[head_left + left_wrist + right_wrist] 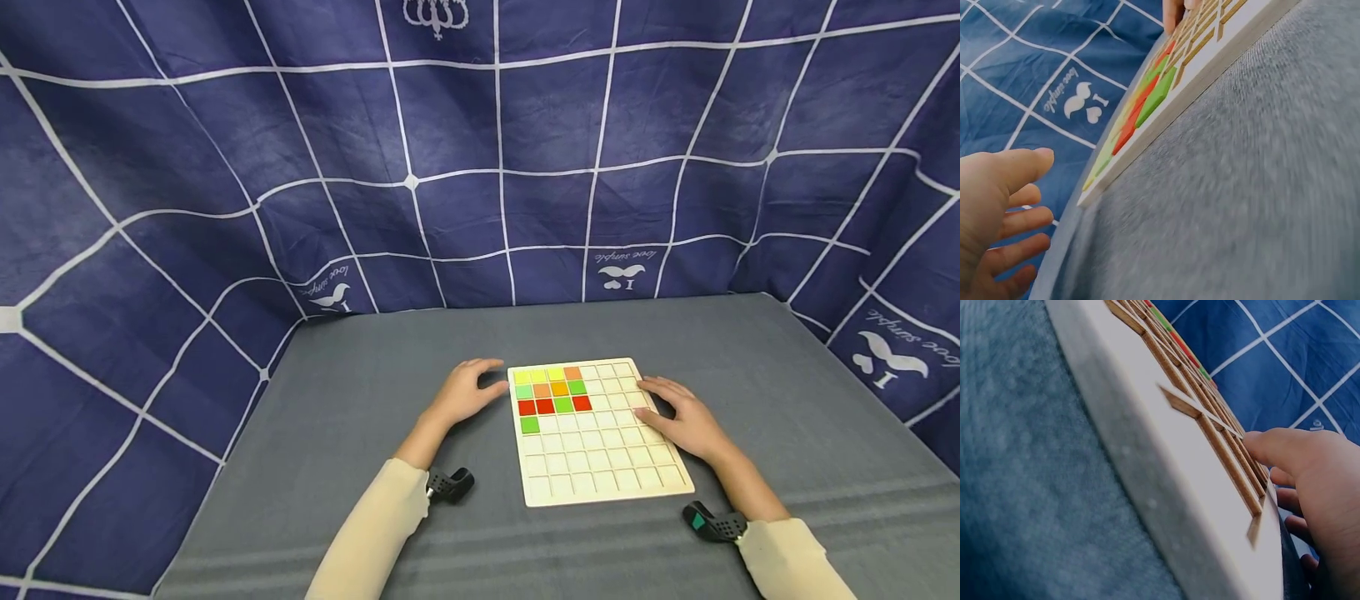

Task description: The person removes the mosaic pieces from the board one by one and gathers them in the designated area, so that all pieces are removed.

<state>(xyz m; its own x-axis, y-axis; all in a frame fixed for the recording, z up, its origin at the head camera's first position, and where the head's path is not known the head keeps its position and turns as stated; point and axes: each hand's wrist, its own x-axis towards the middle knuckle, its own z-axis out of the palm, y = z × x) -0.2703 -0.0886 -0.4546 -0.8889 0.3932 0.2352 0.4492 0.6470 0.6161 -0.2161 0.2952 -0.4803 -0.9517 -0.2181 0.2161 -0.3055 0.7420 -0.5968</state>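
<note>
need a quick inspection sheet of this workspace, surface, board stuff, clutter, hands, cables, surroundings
surface: grey cloth, faint creases toward the near side
job's things: pale gridded board lying flat; thirteen coloured tiles fill its far-left cells, in three rows of four plus one green
clutter: nothing seen
left hand: open beside the board's left edge, apart from it
right hand: at the board's right edge, thumb over its top
wrists: a black device on each
cables: nothing seen
surroundings: blue fabric with white lines, behind and both sides
</note>
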